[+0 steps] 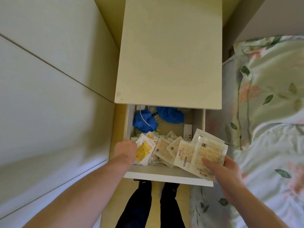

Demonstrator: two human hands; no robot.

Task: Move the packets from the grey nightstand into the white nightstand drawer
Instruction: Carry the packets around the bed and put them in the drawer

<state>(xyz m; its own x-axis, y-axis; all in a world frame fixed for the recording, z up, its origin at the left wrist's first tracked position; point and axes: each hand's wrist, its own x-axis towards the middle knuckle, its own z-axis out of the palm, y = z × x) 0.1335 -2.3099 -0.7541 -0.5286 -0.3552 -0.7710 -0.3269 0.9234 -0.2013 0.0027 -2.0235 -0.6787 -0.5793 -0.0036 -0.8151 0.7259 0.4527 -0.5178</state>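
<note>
Clearly these sachets (204, 153) are light, slick, floppy; my right hand (227, 170) pinches a fanned stack's edge, my left hand (125, 149) grips yellow-printed sachets (144, 151) over the drawer (164, 176).

White nightstand drawer (167, 176) pulled open: packets (164, 148) heaped at front, blue cloth (144, 120), white cable (148, 124) behind them, white remote (187, 131) right.
</note>
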